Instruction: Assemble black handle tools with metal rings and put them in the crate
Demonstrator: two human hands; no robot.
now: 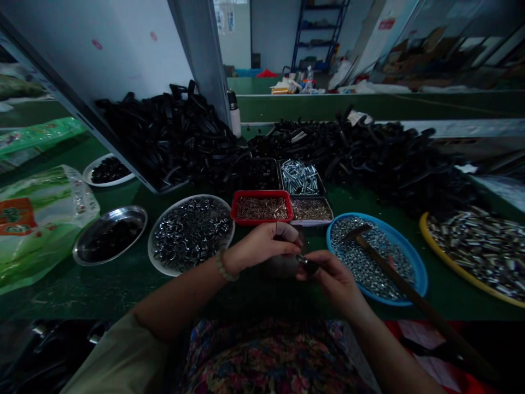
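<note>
At the far left of the green workbench, a shallow steel dish (77, 257) holds dark pieces, and beside it a white plate (150, 246) is heaped with curved metal clips. Next comes a red tray (262, 222) of copper-coloured pins, just beyond the person's hands.

In front of that tray, held above the bench between both sets of fingertips, is a small dark fitting (310, 267) with a shiny metal end. It looks light and stiff, probably not fragile; the metal may be slippery, so the dark body seems the surer place to take hold. Its exact shape is too dim to tell.

The left hand (270, 241) is curled, thumb and forefinger pinched almost together on the fitting's shiny end. The right hand (334, 276) is nearly closed too, its thumb and fingers gripping the dark body from the other side.

Farther right, a hammer (394, 268) lies across a blue tray (422, 279) of small metal parts; a yellow-rimmed tray (451, 261) of metal tubes follows.
</note>
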